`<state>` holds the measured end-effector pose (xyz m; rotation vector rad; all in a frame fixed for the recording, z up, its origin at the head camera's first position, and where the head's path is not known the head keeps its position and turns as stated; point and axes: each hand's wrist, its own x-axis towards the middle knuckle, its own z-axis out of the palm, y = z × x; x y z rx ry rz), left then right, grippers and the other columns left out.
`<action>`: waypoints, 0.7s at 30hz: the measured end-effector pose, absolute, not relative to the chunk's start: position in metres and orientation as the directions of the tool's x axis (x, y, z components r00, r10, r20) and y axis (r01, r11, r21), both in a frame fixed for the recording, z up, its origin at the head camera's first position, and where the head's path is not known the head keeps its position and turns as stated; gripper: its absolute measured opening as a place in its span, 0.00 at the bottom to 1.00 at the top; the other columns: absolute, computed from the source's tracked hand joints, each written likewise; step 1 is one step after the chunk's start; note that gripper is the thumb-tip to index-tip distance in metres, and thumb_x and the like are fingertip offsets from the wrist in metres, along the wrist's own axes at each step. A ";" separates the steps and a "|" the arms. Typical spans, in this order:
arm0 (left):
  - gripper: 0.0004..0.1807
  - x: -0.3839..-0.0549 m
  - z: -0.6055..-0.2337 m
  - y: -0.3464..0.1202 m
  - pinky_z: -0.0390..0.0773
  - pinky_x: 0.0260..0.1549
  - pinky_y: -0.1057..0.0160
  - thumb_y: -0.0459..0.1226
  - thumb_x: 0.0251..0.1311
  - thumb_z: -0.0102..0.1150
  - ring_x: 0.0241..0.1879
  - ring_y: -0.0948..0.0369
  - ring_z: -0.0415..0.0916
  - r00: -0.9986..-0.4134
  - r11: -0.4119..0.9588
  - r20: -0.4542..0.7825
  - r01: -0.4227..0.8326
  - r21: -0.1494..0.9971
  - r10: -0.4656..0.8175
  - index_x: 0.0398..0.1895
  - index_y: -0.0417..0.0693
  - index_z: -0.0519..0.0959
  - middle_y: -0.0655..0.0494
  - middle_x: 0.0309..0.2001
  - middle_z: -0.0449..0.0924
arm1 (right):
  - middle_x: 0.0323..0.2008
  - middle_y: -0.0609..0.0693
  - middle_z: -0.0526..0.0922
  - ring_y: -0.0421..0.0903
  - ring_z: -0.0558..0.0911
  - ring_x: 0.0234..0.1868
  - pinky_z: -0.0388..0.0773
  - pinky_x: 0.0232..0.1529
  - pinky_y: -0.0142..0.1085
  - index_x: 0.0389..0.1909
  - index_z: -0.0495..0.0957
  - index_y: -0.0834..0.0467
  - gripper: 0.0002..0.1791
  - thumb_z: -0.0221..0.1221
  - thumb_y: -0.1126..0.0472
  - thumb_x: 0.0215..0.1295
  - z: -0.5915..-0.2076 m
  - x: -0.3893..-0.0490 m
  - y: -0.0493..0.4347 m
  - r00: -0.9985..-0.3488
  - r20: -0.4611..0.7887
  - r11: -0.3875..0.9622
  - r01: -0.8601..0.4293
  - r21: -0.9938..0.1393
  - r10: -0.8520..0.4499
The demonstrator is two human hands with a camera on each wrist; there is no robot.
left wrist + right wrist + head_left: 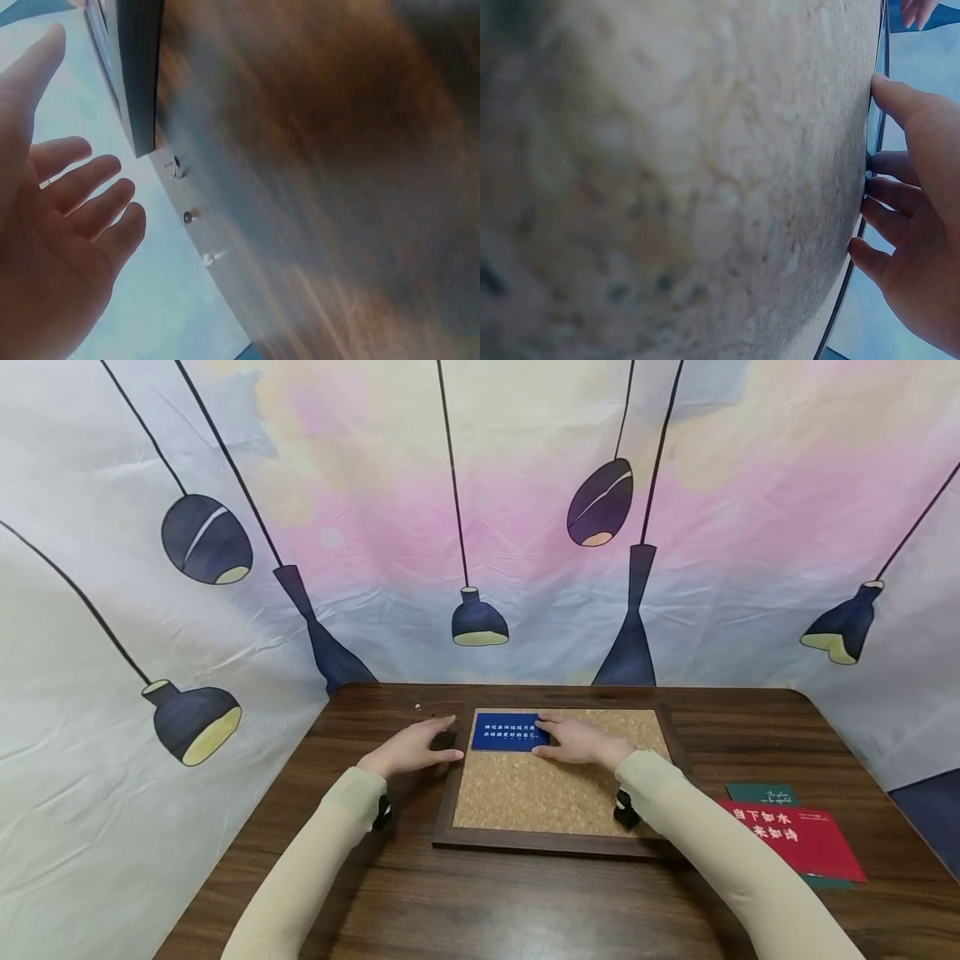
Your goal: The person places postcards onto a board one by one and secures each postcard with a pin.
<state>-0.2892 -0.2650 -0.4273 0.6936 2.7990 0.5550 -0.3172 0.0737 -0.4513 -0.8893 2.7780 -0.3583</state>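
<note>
1. One blue card [504, 732] lies flat on a cork board [540, 793], up in the far left corner. White writing runs across it in rows.
2. The right hand [581, 742] rests on the right end of the blue card. Its fingers are stretched out, not curled up, and the thumb sits on the near side. In the right wrist view, its fingertips touch down.
3. The left hand [405, 750] is at the left side of the board, just beside the brown frame [555, 845]. Its fingers are loose and a little bent, with a gap between them and the thumb. I cannot tell if it touches the frame.
4. The board lies flat on a dark brown table [480, 902]. Three tiny things [188, 217] sit close to the table's far edge, left of the board. One is white.
5. To the right of the board is a red card [813, 843] with white writing. Green card [759, 792] pokes out from under it on the far side and the near side.
6. Both arms wear pale sleeves [315, 852]. Behind the table hangs a cloth [540, 635] with dark blue lamps drawn on it.
</note>
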 end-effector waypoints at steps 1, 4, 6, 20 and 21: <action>0.49 -0.291 -0.426 -0.266 0.62 0.69 0.44 0.62 0.65 0.58 0.75 0.46 0.56 -0.870 0.818 -0.102 0.405 0.408 0.482 0.80 0.44 0.55 0.44 0.76 0.58 | 0.78 0.59 0.55 0.58 0.61 0.75 0.62 0.70 0.53 0.77 0.60 0.61 0.41 0.53 0.38 0.74 -0.451 -0.317 0.074 -0.799 -0.119 0.790 -0.540 -0.290 -0.590; 0.48 -0.295 -0.424 -0.270 0.63 0.68 0.43 0.59 0.66 0.59 0.74 0.46 0.58 -0.876 0.817 -0.090 0.399 0.416 0.474 0.80 0.45 0.55 0.44 0.76 0.59 | 0.78 0.59 0.55 0.58 0.61 0.75 0.62 0.71 0.53 0.77 0.60 0.61 0.41 0.53 0.38 0.74 -0.451 -0.316 0.073 -0.800 -0.117 0.790 -0.540 -0.291 -0.589; 0.46 -0.297 -0.422 -0.272 0.63 0.68 0.43 0.57 0.67 0.60 0.74 0.46 0.59 -0.875 0.814 -0.081 0.406 0.416 0.478 0.79 0.43 0.56 0.43 0.76 0.59 | 0.78 0.59 0.55 0.58 0.61 0.75 0.62 0.71 0.52 0.76 0.60 0.61 0.41 0.53 0.39 0.74 -0.451 -0.315 0.073 -0.799 -0.115 0.789 -0.541 -0.291 -0.590; 0.39 -0.311 -0.419 -0.273 0.56 0.70 0.40 0.46 0.69 0.62 0.73 0.42 0.59 -0.869 0.804 -0.054 0.430 0.411 0.492 0.78 0.42 0.59 0.42 0.74 0.63 | 0.78 0.59 0.54 0.58 0.60 0.76 0.62 0.71 0.52 0.77 0.59 0.61 0.41 0.53 0.39 0.75 -0.451 -0.315 0.075 -0.798 -0.118 0.787 -0.538 -0.301 -0.591; 0.39 -0.313 -0.419 -0.273 0.55 0.71 0.40 0.45 0.69 0.62 0.73 0.42 0.59 -0.870 0.808 -0.054 0.430 0.403 0.490 0.77 0.41 0.60 0.41 0.73 0.64 | 0.78 0.59 0.54 0.58 0.60 0.76 0.61 0.71 0.52 0.77 0.59 0.61 0.41 0.53 0.39 0.75 -0.451 -0.314 0.075 -0.798 -0.120 0.787 -0.537 -0.305 -0.591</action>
